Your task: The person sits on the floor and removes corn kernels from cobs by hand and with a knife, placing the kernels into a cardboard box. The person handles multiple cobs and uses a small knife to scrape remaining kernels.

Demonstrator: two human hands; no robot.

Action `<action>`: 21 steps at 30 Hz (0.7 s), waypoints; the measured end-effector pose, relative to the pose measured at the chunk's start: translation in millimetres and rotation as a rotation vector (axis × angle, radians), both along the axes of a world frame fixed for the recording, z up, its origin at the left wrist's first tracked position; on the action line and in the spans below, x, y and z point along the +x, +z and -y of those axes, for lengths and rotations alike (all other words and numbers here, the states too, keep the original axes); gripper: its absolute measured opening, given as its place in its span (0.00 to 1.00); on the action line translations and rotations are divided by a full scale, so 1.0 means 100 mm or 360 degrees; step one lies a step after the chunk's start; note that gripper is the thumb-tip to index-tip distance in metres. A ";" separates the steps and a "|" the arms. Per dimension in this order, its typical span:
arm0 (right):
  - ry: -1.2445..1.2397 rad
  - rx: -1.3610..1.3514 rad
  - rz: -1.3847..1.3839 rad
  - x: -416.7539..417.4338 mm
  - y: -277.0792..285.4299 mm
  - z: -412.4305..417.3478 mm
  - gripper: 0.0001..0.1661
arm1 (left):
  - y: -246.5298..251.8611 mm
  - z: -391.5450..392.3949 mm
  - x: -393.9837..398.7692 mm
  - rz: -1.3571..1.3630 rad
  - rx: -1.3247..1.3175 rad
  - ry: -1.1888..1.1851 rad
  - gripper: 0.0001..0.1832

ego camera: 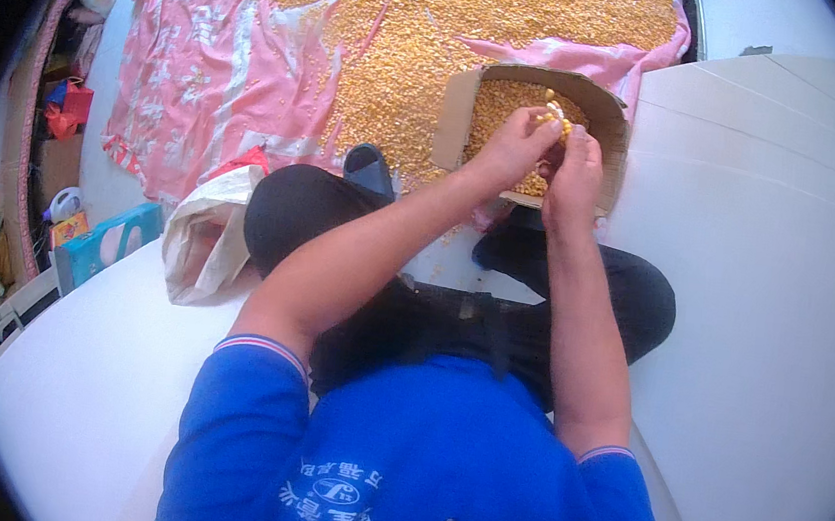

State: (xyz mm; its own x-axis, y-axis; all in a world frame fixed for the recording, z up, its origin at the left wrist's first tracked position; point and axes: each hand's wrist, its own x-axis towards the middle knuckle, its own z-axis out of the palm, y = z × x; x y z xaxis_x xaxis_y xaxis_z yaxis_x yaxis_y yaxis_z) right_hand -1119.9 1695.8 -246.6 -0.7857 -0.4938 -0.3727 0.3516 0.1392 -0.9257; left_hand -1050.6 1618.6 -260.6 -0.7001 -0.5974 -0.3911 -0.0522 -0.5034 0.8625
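Observation:
Both hands are raised over an open cardboard box [455, 119] between my feet. Loose corn kernels [499, 102] lie inside it. A small piece of corn cob [557, 111], partly bare and white with some yellow kernels on it, is pinched between my hands. My left hand [518, 143] grips it from the left with thumb and fingers. From the right, the bent fingers of my right hand [577, 172] close on its lower end. Fingers hide much of the cob.
Beyond the box, a wide layer of corn kernels [408, 41] covers a pink sheet [202, 74]. A white woven sack [204, 240] stands by my left knee. At far left are a teal plastic chair [106, 242], a detergent bottle [65, 204] and a red bag [70, 110].

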 end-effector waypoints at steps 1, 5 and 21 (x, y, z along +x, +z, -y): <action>0.0029 0.0032 -0.0057 0.00 -0.04 -0.02 0.17 | 0.00 0.05 0.02 -0.0019 0.0046 -0.0100 0.20; 0.0158 0.0152 0.0014 0.07 0.07 -0.04 0.18 | 0.18 0.08 0.08 0.0103 0.0182 -0.0200 0.16; 0.0407 -0.0003 -0.0280 0.01 0.10 0.06 0.24 | 0.03 -0.04 0.12 -0.0049 -0.0505 -0.0076 0.17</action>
State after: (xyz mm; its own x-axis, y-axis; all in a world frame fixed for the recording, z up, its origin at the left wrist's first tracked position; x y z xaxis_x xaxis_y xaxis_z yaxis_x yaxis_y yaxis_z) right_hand -1119.0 1689.8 -236.7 -0.6881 -0.6845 -0.2408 0.1394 0.2010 -0.9696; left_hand -1039.0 1622.2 -257.2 -0.7391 -0.6522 -0.1686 -0.0406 -0.2068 0.9775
